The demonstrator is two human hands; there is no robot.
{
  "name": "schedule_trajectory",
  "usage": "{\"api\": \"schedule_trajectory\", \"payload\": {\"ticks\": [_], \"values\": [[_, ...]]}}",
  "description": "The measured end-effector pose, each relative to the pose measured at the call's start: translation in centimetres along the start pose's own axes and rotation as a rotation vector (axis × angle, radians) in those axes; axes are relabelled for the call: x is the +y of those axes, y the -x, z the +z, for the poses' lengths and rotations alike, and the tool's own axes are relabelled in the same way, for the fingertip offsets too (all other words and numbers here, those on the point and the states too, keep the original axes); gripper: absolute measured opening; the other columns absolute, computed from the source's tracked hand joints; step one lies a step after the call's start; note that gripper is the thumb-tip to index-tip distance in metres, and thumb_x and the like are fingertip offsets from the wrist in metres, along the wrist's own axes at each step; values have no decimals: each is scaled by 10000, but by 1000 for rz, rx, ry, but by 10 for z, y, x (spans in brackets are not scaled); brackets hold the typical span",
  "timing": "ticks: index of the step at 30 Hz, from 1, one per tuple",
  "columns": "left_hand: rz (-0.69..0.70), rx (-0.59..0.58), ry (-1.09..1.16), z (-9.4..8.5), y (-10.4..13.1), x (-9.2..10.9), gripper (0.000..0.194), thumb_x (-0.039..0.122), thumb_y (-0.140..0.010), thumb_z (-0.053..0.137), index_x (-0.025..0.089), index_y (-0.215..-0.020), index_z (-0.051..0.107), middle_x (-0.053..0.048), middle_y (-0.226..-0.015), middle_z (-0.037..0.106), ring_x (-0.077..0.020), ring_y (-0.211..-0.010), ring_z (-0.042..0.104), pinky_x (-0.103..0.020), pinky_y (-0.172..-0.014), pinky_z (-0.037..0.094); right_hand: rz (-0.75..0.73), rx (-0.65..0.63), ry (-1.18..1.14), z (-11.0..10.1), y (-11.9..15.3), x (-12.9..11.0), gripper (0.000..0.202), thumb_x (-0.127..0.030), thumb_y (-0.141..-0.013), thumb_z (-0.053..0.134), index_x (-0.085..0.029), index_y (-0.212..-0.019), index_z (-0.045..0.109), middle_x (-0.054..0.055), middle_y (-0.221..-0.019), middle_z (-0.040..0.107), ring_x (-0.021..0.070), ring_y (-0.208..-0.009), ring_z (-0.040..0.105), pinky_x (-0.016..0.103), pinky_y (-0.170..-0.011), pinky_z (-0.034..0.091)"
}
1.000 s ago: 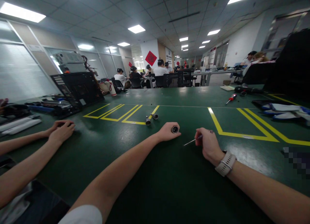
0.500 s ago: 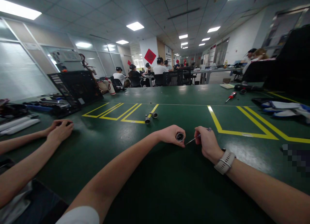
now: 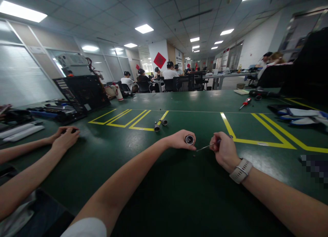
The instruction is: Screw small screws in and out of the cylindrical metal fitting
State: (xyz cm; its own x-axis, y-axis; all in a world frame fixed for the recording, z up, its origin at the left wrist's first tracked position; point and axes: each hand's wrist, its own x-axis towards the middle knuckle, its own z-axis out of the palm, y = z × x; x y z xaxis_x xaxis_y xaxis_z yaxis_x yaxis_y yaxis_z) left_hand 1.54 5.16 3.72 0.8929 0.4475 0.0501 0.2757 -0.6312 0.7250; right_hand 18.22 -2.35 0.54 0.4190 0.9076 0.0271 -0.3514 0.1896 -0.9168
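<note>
My left hand (image 3: 180, 139) is wrapped round a round metal part (image 3: 189, 140), its hollow end facing me. In my right hand (image 3: 224, 148) is a thin-shafted tool (image 3: 205, 147), held closed, its tip pointing left to just below my left fingers. A tiny dark piece (image 3: 194, 156) lies on the green table (image 3: 164, 182) under that tip. Two more metal parts, one upright (image 3: 156, 127) and one tipped over (image 3: 163, 122), sit beyond my left hand by a yellow tape line.
A neighbour's hands (image 3: 65, 137) rest on the table at left, near a black computer case (image 3: 84, 93). At right are a red screwdriver (image 3: 246, 102), a dark power tool (image 3: 263, 93) and white-blue gloves (image 3: 299, 115). Several people sit farther back.
My right hand and the tool have shifted slightly right, away from my left hand. My left hand is raised a little, and the tiny dark piece now shows on the table below it.
</note>
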Motion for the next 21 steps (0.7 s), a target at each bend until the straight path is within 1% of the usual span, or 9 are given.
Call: {"api": "schedule_trajectory", "payload": {"ticks": [2,4,7,9,11,13,15,18,21], "values": [[-34,165,-83,2,-1,-8,204,238,-669,696,126,-744,542,26,-708,536,-91,-652,498,-215,-617,399,-28,-13,-15,-1,0,0,252,-299,-666,515,-226,-443,423,-55,-406,396,87,-350,351,261,-386,313],[-90,289,-214,4,-2,-17,165,214,-680,670,132,-740,541,28,-707,524,-98,-651,484,-218,-603,381,-59,-34,-10,0,1,-1,247,-318,-693,518,-220,-474,459,-46,-446,430,96,-391,398,263,-420,345],[-133,367,-348,7,-2,-27,105,197,-703,622,140,-734,540,24,-700,526,-112,-664,486,-224,-598,367,-110,-99,51,3,5,-3,216,-331,-717,555,-204,-542,538,-23,-534,510,117,-495,484,269,-503,397],[-132,381,-381,9,-1,-30,78,196,-718,596,144,-740,542,21,-695,533,-118,-667,495,-225,-597,367,-143,-161,130,6,9,-7,185,-334,-717,596,-194,-597,590,-8,-587,560,137,-579,529,283,-587,424],[-122,376,-419,10,-1,-30,63,207,-735,572,151,-752,548,17,-691,546,-123,-662,506,-225,-588,367,-168,-223,226,8,13,-11,165,-337,-709,634,-189,-636,625,3,-625,596,157,-642,547,303,-653,424],[-105,352,-492,11,-2,-29,58,215,-749,552,157,-757,555,9,-697,565,-129,-656,520,-232,-590,370,-184,-282,319,9,16,-15,159,-338,-694,663,-190,-641,644,7,-643,614,169,-659,545,310,-659,411],[-90,325,-569,12,-2,-26,57,214,-750,545,161,-757,563,-2,-709,585,-138,-661,534,-244,-615,380,-236,-348,446,10,18,-17,156,-339,-712,649,-198,-645,648,7,-655,617,172,-647,535,305,-623,395],[-79,316,-630,13,-2,-25,56,210,-741,550,165,-767,571,-10,-721,603,-151,-680,551,-261,-662,392,-411,-428,672,10,20,-18,145,-317,-771,576,-217,-692,646,16,-682,612,180,-641,529,309,-591,380],[-61,306,-632,13,-3,-26,56,195,-732,551,167,-777,572,-11,-739,613,-157,-701,559,-265,-671,392,-601,-467,810,11,21,-17,106,-280,-764,576,-237,-703,651,32,-700,614,196,-665,518,337,-632,376]]}}
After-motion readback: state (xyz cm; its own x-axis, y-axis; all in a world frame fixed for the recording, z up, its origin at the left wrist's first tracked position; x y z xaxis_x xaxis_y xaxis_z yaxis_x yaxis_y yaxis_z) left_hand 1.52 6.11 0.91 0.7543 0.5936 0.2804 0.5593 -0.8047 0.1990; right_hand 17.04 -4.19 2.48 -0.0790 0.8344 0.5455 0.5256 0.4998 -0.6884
